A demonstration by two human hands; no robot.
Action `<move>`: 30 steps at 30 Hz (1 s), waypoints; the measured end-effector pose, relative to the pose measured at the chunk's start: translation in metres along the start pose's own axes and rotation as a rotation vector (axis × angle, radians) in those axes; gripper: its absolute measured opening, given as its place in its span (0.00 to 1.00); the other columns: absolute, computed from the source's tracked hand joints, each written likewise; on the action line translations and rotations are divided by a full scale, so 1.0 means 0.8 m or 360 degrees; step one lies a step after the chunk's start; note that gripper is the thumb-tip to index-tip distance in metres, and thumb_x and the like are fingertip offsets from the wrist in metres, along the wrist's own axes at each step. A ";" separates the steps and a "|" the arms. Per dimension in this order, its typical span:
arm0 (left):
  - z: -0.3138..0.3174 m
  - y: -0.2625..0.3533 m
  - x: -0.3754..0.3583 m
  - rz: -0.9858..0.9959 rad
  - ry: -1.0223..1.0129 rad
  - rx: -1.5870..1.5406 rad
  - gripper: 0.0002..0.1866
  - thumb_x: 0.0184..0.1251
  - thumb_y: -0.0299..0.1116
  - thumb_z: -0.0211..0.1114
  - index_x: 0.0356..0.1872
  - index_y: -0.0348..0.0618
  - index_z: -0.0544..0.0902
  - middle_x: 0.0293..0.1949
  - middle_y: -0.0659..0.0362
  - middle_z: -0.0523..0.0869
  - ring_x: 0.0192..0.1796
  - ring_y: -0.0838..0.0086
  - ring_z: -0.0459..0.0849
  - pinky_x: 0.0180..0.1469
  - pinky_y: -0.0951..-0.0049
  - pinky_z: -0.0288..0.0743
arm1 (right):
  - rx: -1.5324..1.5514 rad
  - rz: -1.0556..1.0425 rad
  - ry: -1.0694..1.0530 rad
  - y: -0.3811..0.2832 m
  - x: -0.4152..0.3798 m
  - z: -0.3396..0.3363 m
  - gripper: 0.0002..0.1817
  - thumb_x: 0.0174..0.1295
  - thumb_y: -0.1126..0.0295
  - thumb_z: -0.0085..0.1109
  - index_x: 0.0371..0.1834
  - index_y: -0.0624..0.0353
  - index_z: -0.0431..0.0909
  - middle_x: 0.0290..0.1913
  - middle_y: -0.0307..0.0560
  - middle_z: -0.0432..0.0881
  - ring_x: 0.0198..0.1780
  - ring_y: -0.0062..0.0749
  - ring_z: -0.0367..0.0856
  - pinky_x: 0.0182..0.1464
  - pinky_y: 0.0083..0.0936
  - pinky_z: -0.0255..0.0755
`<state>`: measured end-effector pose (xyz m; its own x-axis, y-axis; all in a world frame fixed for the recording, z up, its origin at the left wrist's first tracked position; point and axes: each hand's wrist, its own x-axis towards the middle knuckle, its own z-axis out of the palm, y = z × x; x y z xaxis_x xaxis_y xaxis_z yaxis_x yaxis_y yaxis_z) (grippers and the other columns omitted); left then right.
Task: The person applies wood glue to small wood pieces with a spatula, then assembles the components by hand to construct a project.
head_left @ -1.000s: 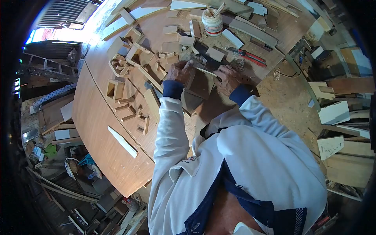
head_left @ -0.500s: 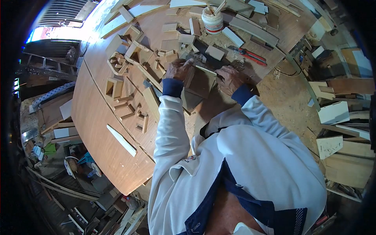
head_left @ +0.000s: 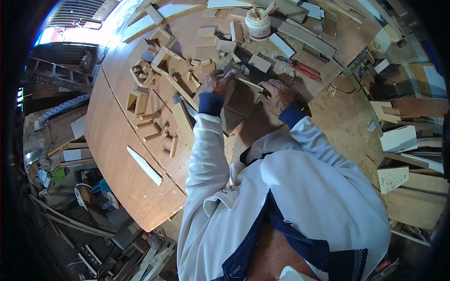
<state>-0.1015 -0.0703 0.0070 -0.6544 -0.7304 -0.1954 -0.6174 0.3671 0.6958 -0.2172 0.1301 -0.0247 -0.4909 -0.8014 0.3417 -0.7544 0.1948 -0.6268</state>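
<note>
My left hand (head_left: 217, 83) is closed on the left edge of a brown wooden box (head_left: 241, 99), near its upper corner. On the other side, my right hand (head_left: 277, 95) has its fingers bent at the right end of a thin pale strip (head_left: 251, 85), which lies along the box's upper edge. The box stands at the table's near edge. A dark flat strip (head_left: 251, 64) and a small wood block (head_left: 259, 63) lie just beyond the hands. The undersides of both hands are hidden.
A white tub (head_left: 258, 25) holding sticks stands at the back. Red pliers (head_left: 300, 68) lie right of it. Small wooden assemblies (head_left: 137, 102) and a white pointed strip (head_left: 144, 166) are on the table (head_left: 112, 154) at left. Boards (head_left: 398, 138) are stacked at far right.
The view has shifted slightly, so the table items sit a little differently in the frame. Both hands stay at the box, with very little change in their pose.
</note>
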 end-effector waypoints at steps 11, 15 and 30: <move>0.002 0.005 -0.020 -0.0100 0.0144 -0.0061 0.29 0.58 0.55 0.64 0.41 0.32 0.83 0.34 0.44 0.86 0.40 0.58 0.85 0.44 0.66 0.76 | -0.0021 0.0004 -0.0231 0.003 0.006 0.005 0.10 0.57 0.67 0.57 0.41 0.56 0.80 0.36 0.49 0.76 0.43 0.45 0.75 0.47 0.37 0.70; -0.001 0.000 -0.029 -0.0225 0.0118 0.0018 0.30 0.57 0.57 0.64 0.41 0.33 0.83 0.35 0.44 0.86 0.40 0.58 0.85 0.44 0.66 0.75 | 0.0018 -0.0031 -0.0236 0.005 0.013 0.006 0.10 0.57 0.68 0.57 0.41 0.55 0.80 0.35 0.49 0.76 0.42 0.45 0.74 0.48 0.37 0.70; -0.004 0.004 -0.040 -0.0426 0.0186 -0.0440 0.43 0.51 0.56 0.70 0.54 0.22 0.72 0.47 0.38 0.82 0.51 0.60 0.82 0.52 0.72 0.74 | 0.0084 -0.0067 -0.0299 0.011 0.017 0.005 0.14 0.53 0.70 0.59 0.45 0.57 0.79 0.40 0.49 0.76 0.46 0.45 0.76 0.51 0.36 0.72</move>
<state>-0.0812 -0.0472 0.0176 -0.4223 -0.8457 -0.3262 -0.6083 -0.0024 0.7937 -0.2284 0.1191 -0.0281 -0.3657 -0.9006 0.2349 -0.7463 0.1329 -0.6522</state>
